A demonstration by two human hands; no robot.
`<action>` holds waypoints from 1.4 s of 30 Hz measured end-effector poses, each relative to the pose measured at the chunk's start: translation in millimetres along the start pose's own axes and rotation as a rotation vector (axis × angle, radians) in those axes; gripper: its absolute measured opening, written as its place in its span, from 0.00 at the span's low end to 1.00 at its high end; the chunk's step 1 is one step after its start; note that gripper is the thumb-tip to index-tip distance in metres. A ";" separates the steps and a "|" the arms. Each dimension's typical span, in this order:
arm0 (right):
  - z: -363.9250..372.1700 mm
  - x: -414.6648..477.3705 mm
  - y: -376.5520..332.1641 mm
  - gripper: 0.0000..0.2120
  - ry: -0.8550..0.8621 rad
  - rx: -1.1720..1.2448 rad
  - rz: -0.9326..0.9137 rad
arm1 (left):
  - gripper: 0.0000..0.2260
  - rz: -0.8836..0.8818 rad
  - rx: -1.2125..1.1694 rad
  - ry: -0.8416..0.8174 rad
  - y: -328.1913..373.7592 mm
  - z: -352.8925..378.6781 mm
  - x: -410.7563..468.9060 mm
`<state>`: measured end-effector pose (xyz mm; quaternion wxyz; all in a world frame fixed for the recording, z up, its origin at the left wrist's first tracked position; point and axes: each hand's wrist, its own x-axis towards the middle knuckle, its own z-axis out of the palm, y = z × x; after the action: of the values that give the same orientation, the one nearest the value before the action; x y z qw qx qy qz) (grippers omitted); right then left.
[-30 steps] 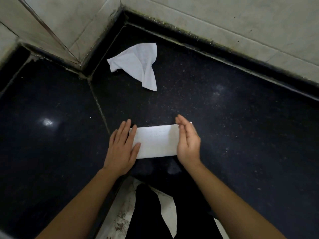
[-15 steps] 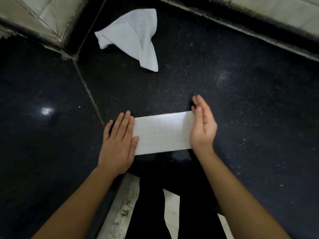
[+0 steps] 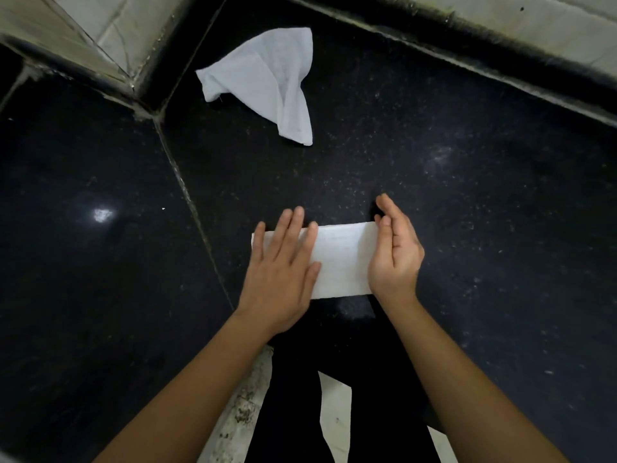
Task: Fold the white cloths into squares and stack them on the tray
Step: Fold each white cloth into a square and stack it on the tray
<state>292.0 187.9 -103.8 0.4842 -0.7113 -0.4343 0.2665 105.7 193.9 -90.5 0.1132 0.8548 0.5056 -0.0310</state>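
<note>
Two white cloths on the dark counter (image 3: 467, 202): a folded strip (image 3: 344, 259) at the near edge, long axis left to right, and a crumpled cloth (image 3: 270, 81) well beyond it near the wall corner. Left hand (image 3: 283, 272) lies flat and open on the strip's left end. Right hand (image 3: 394, 255) stands edge-on at its right end, fingers straight, gripping nothing.

A glossy black speckled counter (image 3: 467, 212) meets pale tiled walls (image 3: 534, 25), a light glare (image 3: 101, 214) at left.
</note>
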 end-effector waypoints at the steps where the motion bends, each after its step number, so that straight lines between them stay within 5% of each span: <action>1: 0.1 0.8 1.4 0.17 -0.004 -0.014 -0.008 | 0.28 0.037 0.051 -0.043 -4.4 2.3 2.5; 9: 0.1 -1.1 -1.7 0.18 -0.056 -0.090 0.026 | 0.31 -0.010 0.056 -0.071 -39.6 8.5 -15.3; 19: 37.6 -26.3 -47.9 0.23 -0.575 -0.102 -0.078 | 0.30 0.007 0.040 -0.062 -37.8 6.3 -16.3; 27: -37.0 -0.8 -15.7 0.21 -0.220 -0.384 -0.044 | 0.30 0.003 0.043 -0.037 -38.4 7.0 -14.7; 33: -65.9 5.7 -27.3 0.28 -0.334 -0.793 0.290 | 0.31 0.002 0.046 -0.046 -38.8 8.1 -15.8; 38: -58.6 7.9 -33.3 0.18 -0.353 -0.829 0.397 | 0.30 -0.001 0.045 -0.034 -39.0 8.9 -16.0; 42: -62.4 16.8 -40.8 0.14 -0.378 -0.602 0.539 | 0.30 0.002 0.053 -0.018 -38.1 9.7 -15.7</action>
<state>335.3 180.4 -41.2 0.0810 -0.8470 -0.3726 0.3704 65.4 195.9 -103.5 0.0951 0.8577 0.5025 -0.0522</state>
